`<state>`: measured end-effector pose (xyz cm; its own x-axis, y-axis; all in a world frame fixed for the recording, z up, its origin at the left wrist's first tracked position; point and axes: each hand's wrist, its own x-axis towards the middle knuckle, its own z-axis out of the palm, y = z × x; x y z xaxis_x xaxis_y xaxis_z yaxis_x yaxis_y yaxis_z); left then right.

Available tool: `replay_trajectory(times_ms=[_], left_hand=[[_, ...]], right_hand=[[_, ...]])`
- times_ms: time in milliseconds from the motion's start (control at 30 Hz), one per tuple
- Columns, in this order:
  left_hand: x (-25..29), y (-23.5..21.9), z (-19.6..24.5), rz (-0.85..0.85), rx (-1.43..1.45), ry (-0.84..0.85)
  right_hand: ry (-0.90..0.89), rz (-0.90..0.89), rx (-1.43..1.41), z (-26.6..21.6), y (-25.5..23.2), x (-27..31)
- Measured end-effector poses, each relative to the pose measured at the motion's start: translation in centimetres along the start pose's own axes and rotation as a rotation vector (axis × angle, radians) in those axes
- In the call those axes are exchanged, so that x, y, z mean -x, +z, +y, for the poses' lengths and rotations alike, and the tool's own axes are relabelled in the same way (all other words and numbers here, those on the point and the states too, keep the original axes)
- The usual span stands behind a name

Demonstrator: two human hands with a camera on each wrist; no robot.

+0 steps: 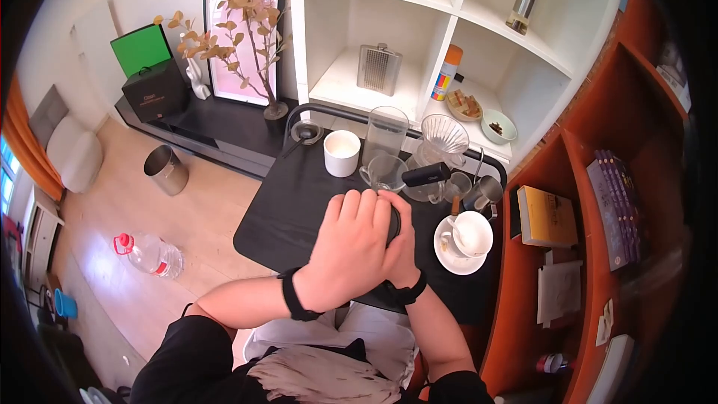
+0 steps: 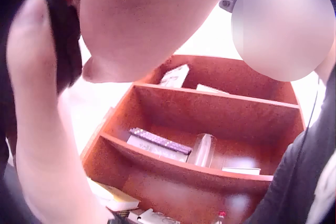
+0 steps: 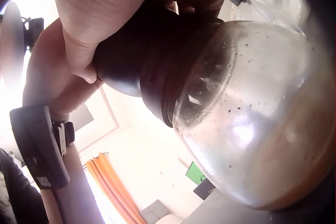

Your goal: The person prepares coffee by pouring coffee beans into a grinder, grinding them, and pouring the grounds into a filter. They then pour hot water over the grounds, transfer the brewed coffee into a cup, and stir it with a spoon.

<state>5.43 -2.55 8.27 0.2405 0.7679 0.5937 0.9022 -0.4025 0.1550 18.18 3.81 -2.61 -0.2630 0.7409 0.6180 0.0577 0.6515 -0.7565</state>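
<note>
Both hands come together in front of the body around a coffee grinder with a dark upper body (image 3: 157, 61) and a clear rounded glass jar (image 3: 247, 124). The left hand (image 1: 351, 247) lies across the dark part, its fingers bent over it, back of the hand toward the head camera. From the other side, the right hand (image 1: 404, 251) grips the same dark part. Small dark specks cling inside the glass jar, which is tilted in the right wrist view. In the head view the hands hide most of the grinder; only a dark edge (image 1: 394, 223) shows.
On the black table (image 1: 277, 217) stand a white mug (image 1: 342, 154), clear glassware (image 1: 385, 135), a black cylindrical handle (image 1: 426, 174), and a white cup (image 1: 473, 234) on a saucer (image 1: 449, 258). White shelves (image 1: 419, 0) rise behind; a red-brown bookcase (image 1: 523, 292) flanks the right.
</note>
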Motion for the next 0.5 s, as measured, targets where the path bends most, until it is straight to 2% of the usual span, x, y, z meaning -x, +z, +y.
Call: replay_trajectory(times_ms=[67,133,167,233,267,333,367,433,467,500], left_hand=[[0.2,0.7,-0.2,0.03,0.001,-0.027],[-0.4,0.9,-0.9,0.11,0.19,0.045],[-0.6,0.8,-1.5,0.113,0.188,0.044],[-1.1,0.3,-3.1,-0.01,0.449,0.197],[-1.5,0.4,-4.2,-0.012,0.448,0.2],[-2.2,0.9,-5.9,-0.176,0.635,0.371],[-2.2,0.8,-5.9,-0.174,0.634,0.373],[-1.9,0.4,-5.0,-0.135,0.556,0.261],[-1.4,0.5,-3.8,-0.058,0.474,0.167],[-0.8,0.7,-3.0,-0.056,0.475,0.168]], right_hand=[[-0.036,0.022,-0.02,0.0,0.1,-0.1],[-0.013,0.017,-0.023,-0.3,0.0,-0.3],[0.01,0.019,-0.026,-0.5,0.0,-0.3],[-0.003,-0.029,-0.061,0.0,-0.4,-0.4],[-0.011,-0.074,-0.094,0.1,-0.6,-0.4],[0.019,-0.072,-0.103,0.0,-0.5,-0.2],[0.047,-0.077,-0.113,0.0,-0.4,-0.2],[0.031,-0.054,-0.076,-0.1,-0.3,-0.1],[0.022,-0.03,-0.04,-0.1,-0.2,-0.1],[0.021,-0.03,-0.039,0.0,-0.2,-0.2]])
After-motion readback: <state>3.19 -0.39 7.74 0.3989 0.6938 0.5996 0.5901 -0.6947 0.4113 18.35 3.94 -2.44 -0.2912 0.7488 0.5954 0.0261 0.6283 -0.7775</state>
